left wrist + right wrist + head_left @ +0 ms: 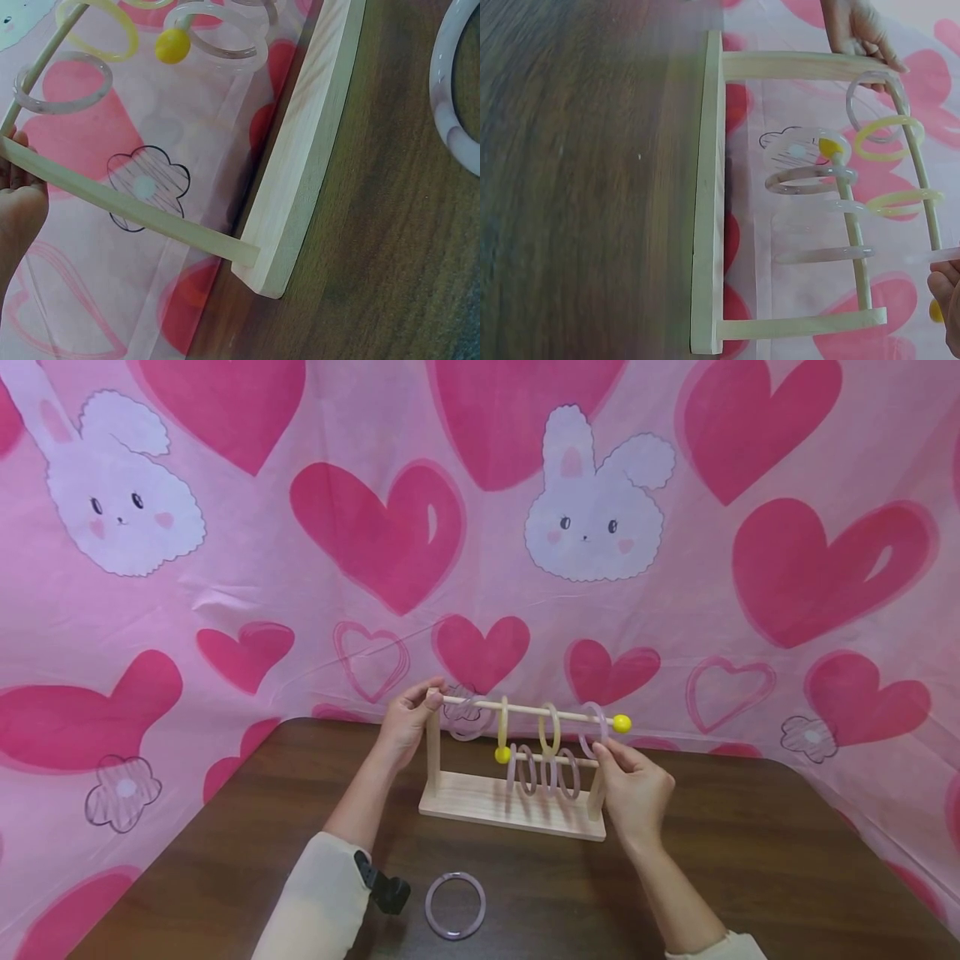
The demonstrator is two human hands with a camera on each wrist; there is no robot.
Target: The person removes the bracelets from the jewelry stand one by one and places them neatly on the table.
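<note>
A pale wooden bangle rack (pixel 510 810) stands on the table, an upper and a lower rod on separate posts. My left hand (pixel 405 722) holds the top of the left post, where the upper rod (pixel 525 708) begins. Near that rod's yellow-balled free end, my right hand (pixel 637 789) pinches a lavender bangle (pixel 603 720) that encircles the rod. Two yellow bangles (pixel 503 727) and a pale purple bangle (pixel 64 106) also hang there. Several purplish bangles (pixel 810 187) hang on the lower rod (pixel 860 281).
One loose purplish bangle (pixel 455 935) lies flat on the dark wooden table (pixel 300 802), in front of the rack. A pink cloth (pixel 247 585) with hearts and rabbits hangs behind the table. A black strap device (pixel 386 889) sits on the left wrist.
</note>
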